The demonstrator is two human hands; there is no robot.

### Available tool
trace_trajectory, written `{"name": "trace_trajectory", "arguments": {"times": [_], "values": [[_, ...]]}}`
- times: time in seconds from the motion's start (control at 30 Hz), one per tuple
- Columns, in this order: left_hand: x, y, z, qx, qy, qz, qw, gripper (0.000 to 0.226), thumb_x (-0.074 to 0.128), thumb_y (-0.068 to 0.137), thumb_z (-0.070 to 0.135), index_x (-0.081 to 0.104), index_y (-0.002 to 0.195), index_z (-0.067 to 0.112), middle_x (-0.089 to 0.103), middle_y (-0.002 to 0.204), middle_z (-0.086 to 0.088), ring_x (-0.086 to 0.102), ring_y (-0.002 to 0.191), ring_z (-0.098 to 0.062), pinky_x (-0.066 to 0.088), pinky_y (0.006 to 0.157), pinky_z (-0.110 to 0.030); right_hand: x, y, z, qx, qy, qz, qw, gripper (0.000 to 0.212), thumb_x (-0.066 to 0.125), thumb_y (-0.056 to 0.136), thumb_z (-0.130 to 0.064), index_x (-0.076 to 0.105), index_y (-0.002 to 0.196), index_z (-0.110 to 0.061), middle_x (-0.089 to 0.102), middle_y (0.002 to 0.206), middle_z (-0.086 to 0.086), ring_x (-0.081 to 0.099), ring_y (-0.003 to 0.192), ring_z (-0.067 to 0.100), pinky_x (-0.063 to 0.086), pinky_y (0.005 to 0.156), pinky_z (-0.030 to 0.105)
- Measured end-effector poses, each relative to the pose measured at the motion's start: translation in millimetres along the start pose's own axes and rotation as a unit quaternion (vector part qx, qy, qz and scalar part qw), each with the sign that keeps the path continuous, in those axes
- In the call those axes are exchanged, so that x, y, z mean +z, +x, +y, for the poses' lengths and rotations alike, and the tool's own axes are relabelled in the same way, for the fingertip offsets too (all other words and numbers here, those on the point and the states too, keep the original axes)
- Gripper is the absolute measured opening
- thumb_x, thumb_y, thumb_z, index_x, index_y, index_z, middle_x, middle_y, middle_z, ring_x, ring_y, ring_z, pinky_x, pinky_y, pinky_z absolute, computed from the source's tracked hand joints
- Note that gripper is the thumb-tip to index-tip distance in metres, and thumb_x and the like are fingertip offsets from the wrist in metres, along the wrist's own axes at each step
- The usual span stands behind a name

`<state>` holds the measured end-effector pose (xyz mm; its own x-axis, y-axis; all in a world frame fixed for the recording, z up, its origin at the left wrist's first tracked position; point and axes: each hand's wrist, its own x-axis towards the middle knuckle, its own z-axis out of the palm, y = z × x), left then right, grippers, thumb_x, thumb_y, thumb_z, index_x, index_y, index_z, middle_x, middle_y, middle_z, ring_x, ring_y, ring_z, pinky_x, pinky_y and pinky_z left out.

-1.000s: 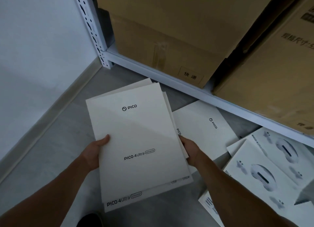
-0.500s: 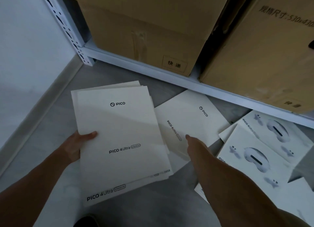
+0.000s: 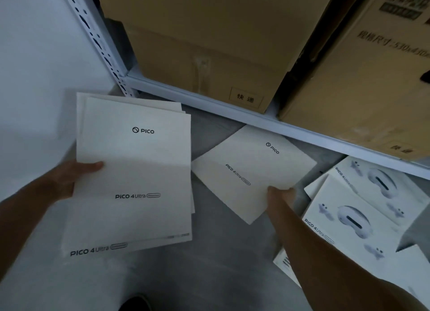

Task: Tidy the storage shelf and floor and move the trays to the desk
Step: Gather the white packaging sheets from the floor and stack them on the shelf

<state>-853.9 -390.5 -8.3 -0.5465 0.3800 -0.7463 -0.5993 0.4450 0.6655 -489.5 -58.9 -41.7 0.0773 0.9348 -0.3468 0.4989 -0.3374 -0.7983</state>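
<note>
My left hand [image 3: 67, 182] holds a stack of flat white PICO 4 Ultra sleeves [image 3: 137, 171] by its left edge, thumb on top, above the grey floor. My right hand [image 3: 278, 194] grips the near edge of another white PICO sleeve [image 3: 251, 168], which lies tilted on the floor just below the shelf rail. Its fingers curl under the sleeve's edge and are partly hidden.
A white metal shelf rail [image 3: 232, 110] and its upright post [image 3: 97, 38] carry large cardboard boxes [image 3: 209, 43]. More flat white sleeves printed with headsets [image 3: 363, 215] lie overlapping on the floor at the right. A white wall [image 3: 35, 66] closes the left side.
My right hand let go of the stack, reached right and took hold of the sleeve on the floor. The left hand now holds the stack alone, shifted left.
</note>
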Motion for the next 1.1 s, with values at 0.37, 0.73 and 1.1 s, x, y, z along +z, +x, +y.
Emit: {"name": "trace_trajectory", "arguments": {"times": [0.37, 0.73, 1.1], "values": [[46.4, -15.9, -13.9, -0.069, 0.032, -0.021, 0.997, 0.016, 0.052, 0.096, 0.012, 0.064, 0.104, 0.007, 0.077, 0.077, -0.007, 0.074, 0.062, -0.022, 0.06, 0.052, -0.04, -108.2, 39.8, -15.9, 0.196, 0.034, -0.321, 0.926, 0.027, 0.046, 0.1, -0.001, 0.054, 0.124, -0.01, 0.075, 0.097, 0.01, 0.072, 0.081, 0.028, 0.061, 0.064, 0.042], [191.5, 1.0, -51.2, -0.037, 0.02, -0.122, 0.992, 0.029, 0.056, 0.094, 0.038, 0.069, 0.107, 0.015, 0.076, 0.09, -0.002, 0.074, 0.074, -0.017, 0.06, 0.06, -0.033, -39.5, 9.0, 25.9, 0.111, -0.054, -0.286, 0.95, 0.024, 0.06, 0.091, 0.002, 0.062, 0.113, -0.006, 0.067, 0.115, 0.023, 0.064, 0.089, 0.03, 0.054, 0.085, 0.041], [253.8, 9.6, -68.7, -0.063, 0.022, -0.228, 0.972, 0.022, 0.065, 0.084, 0.022, 0.08, 0.071, 0.012, 0.076, 0.084, -0.005, 0.073, 0.062, -0.017, 0.057, 0.051, -0.026, -75.1, 5.3, 44.9, 0.027, -0.199, -0.301, 0.932, 0.081, 0.065, 0.083, 0.003, 0.017, 0.146, -0.014, 0.054, 0.116, 0.016, 0.058, 0.096, 0.029, 0.054, 0.08, 0.043]]}}
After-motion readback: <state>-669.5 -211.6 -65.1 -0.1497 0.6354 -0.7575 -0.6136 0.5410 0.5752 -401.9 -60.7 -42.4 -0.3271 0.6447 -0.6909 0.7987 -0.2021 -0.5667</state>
